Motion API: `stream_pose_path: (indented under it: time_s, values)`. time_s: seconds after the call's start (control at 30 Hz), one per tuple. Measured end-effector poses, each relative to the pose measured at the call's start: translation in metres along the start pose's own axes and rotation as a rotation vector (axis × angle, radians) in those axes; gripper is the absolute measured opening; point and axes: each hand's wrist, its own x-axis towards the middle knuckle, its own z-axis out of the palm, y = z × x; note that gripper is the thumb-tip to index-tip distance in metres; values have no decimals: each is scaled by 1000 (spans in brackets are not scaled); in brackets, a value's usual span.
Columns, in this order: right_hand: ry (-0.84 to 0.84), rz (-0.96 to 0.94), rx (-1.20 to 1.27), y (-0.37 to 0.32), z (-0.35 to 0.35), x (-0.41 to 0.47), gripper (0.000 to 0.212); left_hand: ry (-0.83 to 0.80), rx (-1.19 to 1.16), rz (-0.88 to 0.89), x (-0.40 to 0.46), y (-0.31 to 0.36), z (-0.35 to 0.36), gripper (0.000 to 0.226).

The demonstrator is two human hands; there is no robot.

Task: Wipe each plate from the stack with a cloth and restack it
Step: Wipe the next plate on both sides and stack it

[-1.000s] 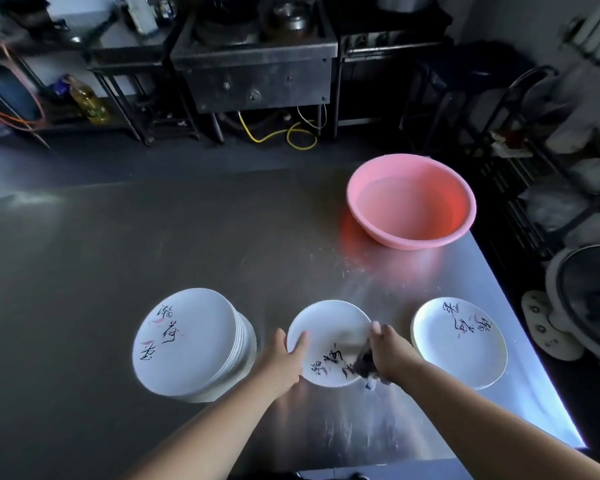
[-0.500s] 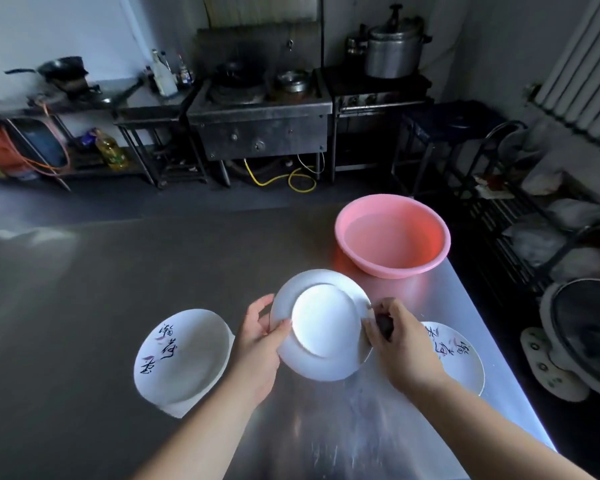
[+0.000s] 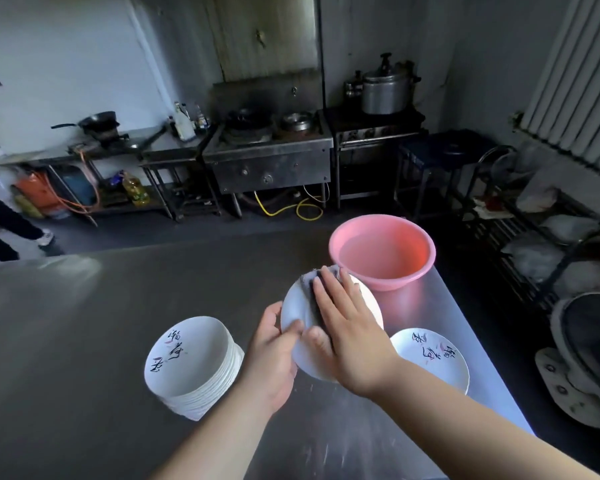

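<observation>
white plate [image 3: 297, 308] tilted, grey cloth [image 3: 310, 282] on it

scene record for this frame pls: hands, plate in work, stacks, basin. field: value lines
left hand: grips held plate's left rim
right hand: fingers straight, presses cloth on plate
held plate: lifted, tilted, plain side toward camera
cloth: dark, under right fingers
plate stack: left of the hands, on table
single plate: right, on table
basin: pink, behind held plate
table: steel

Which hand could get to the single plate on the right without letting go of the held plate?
Probably the right hand: it only presses the cloth, and the single plate lies just beside it, uncovered. The left hand grips the held plate.
</observation>
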Motion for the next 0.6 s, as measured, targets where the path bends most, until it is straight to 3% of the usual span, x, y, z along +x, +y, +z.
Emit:
stream_pose_path:
  time_s: [0.27,0.43,0.6]
  values:
    - [-162,-152,-205,-17,1,-37,94,104,-135,14,-3,4,2,31]
    - [-116,33,-327,-4,-11,-4,100,76,-114,3,-12,-2,3,33]
    - [-125,-238,-206,-17,-6,-38,100,120,-190,59,-4,6,2,32]
